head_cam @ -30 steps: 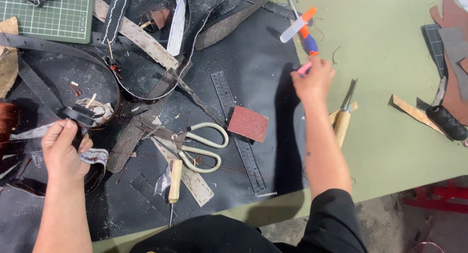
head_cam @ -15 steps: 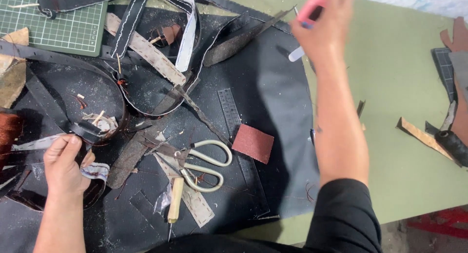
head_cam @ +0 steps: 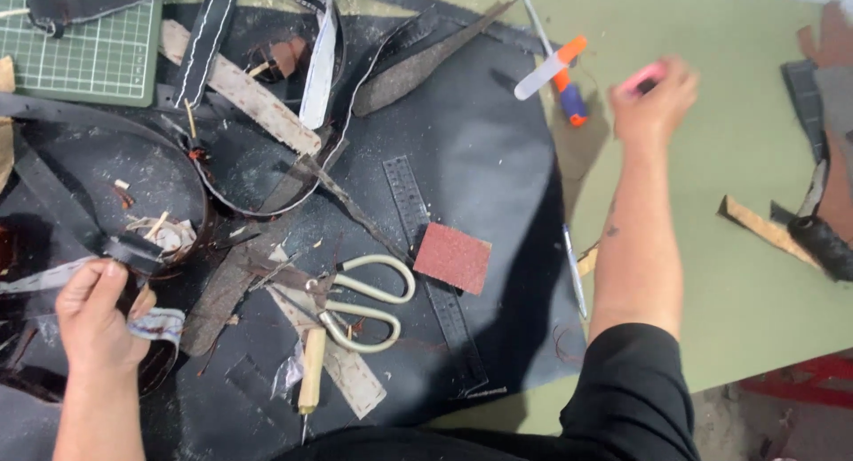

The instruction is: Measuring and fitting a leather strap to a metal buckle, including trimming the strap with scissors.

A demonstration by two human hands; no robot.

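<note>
Left hand [head_cam: 93, 314]: my grip pinches a black strap [head_cam: 133, 250].
Right hand [head_cam: 653, 101]: my grip closes on a pink tool [head_cam: 641, 77] above the bench [head_cam: 711, 274].
Scissors [head_cam: 360, 301]: lying between.

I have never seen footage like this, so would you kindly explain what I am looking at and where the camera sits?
There is no machine here: a person works with two bare hands, and the one camera sits on their head, looking down. The left hand grips a dark strap end at the edge of a black leather sheet. The right hand reaches over the green table and holds a small pink object, too blurred to identify. On the sheet lie cream-handled scissors, a red-brown sanding block, a dark ruler and a wooden-handled awl. A green cutting mat sits at the top left.
</note>
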